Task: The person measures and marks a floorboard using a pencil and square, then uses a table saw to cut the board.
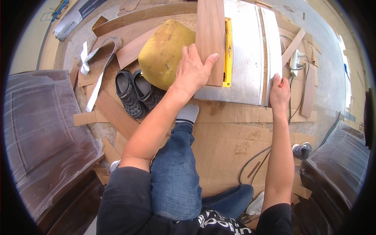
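Observation:
A wooden plank (210,35) lies lengthwise on the silver metal top of a table saw (244,58), beside the saw's yellow insert (228,51). My left hand (194,70) holds the plank's near end, the thumb across its top and the fingers at its left edge. At the near right corner of the saw top, my right hand (280,94) is closed. A small red bit shows by its fingers, but what it grips is hidden. Left of the plank is a scuffed yellow rounded piece (166,53), partly behind my left hand.
Black clogs (131,94) sit on the cardboard (231,145) left of the saw. Offcut boards, a curled white strip (100,74) and a power strip (295,62) with cables lie around. Plastic-wrapped dark panels (43,129) stand on both sides.

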`<state>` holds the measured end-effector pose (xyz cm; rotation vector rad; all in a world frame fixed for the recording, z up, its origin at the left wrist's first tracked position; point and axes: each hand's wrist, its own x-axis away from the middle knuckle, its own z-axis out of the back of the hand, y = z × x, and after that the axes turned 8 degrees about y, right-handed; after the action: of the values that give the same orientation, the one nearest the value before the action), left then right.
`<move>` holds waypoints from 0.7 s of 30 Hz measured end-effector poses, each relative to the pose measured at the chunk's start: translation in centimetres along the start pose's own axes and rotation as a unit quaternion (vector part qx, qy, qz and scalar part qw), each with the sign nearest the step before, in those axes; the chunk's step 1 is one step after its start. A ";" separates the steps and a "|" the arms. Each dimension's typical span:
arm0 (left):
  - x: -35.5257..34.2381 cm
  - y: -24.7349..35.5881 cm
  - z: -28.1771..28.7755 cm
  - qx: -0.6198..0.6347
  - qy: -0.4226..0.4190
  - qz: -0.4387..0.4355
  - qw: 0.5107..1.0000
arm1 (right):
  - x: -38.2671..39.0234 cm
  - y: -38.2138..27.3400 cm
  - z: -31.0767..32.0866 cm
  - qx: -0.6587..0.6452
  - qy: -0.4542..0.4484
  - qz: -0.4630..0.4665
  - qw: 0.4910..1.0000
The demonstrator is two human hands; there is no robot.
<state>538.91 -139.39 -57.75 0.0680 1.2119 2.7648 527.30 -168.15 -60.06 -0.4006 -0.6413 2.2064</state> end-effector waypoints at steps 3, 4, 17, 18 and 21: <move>0.4 0.1 0.2 -0.002 0.003 0.001 1.000 | 0.1 -0.1 0.0 -0.001 0.004 0.001 1.000; 0.5 0.0 0.1 -0.002 0.001 0.000 1.000 | 0.0 0.0 0.0 -0.001 0.004 0.000 1.000; 1.7 -0.5 0.3 -0.026 -0.010 -0.022 0.999 | 0.2 -0.3 0.1 -0.007 0.005 -0.002 1.000; 1.8 -0.5 0.3 -0.025 -0.007 -0.026 0.999 | 0.2 -0.2 0.1 -0.006 0.005 -0.002 1.000; 2.2 -0.3 0.6 -0.009 -0.004 -0.009 1.000 | 0.3 -0.3 0.1 -0.001 0.007 0.002 1.000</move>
<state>536.78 -138.51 -57.60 0.0666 1.1785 2.7576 527.27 -167.80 -59.81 -0.4184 -0.6347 2.2059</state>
